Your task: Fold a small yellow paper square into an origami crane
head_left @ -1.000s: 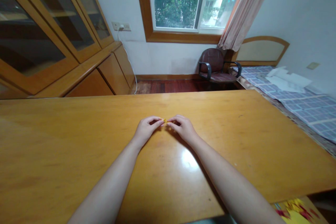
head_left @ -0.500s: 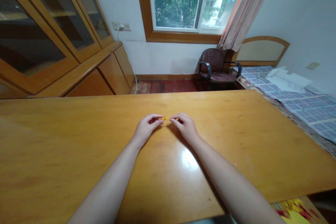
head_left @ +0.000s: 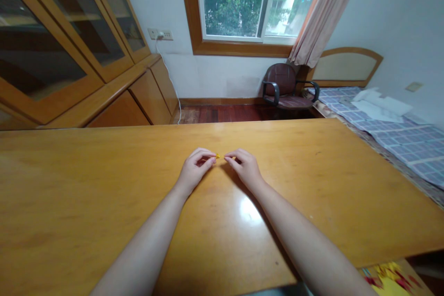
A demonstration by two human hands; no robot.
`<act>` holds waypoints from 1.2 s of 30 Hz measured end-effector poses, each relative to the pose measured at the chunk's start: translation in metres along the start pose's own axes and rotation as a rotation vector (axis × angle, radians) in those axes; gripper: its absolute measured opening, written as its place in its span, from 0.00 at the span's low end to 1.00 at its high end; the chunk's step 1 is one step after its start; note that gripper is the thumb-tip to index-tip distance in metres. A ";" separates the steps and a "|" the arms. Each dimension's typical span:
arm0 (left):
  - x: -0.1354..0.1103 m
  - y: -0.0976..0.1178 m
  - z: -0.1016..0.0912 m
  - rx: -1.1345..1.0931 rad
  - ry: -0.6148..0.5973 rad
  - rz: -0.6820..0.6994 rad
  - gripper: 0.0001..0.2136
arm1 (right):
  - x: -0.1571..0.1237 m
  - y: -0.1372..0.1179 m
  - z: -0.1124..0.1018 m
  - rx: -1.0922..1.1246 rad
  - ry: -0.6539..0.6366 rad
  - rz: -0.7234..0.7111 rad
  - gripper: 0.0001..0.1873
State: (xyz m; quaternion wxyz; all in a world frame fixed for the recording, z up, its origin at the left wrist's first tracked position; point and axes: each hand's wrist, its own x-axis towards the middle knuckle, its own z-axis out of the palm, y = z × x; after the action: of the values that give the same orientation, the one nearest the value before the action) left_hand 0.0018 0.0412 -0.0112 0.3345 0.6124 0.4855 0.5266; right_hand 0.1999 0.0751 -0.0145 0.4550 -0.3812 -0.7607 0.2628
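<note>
A small yellow bow-like piece, too small to make out well, is between my two hands just above the table. Thumb and fingers of my left hand are closed on its left side. My right hand is pinched just to the right of it, thumb against forefinger. A narrow gap shows between the right fingertips and the yellow piece; whether a thin end lies in that pinch is too fine to see.
Below the table's right front edge, a board or box carries yellow and red pieces. Beyond the table are an office chair, a bed with papers on it, and a wooden cabinet on the left.
The yellow piece looks more compact, and the thin yellow strand that reached the right fingertips no longer shows clearly. Both hands have stayed almost in place.
</note>
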 end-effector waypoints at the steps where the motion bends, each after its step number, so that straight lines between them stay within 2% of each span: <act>1: 0.000 -0.001 0.000 -0.002 -0.006 -0.001 0.08 | 0.000 0.000 0.000 0.001 -0.005 -0.011 0.06; 17: 0.000 0.004 0.000 0.266 0.005 0.146 0.06 | -0.001 -0.002 0.002 0.010 -0.016 -0.020 0.05; 26: -0.001 0.006 0.001 0.260 -0.053 0.160 0.07 | -0.001 -0.002 0.001 0.027 -0.041 0.002 0.05; 36: -0.001 0.005 0.001 0.266 -0.088 0.180 0.08 | -0.001 0.000 0.003 0.028 -0.111 -0.035 0.04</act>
State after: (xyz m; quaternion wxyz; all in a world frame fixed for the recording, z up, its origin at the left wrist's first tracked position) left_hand 0.0039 0.0393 -0.0070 0.2231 0.7146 0.4790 0.4584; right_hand 0.1972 0.0743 -0.0158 0.4220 -0.3461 -0.7876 0.2859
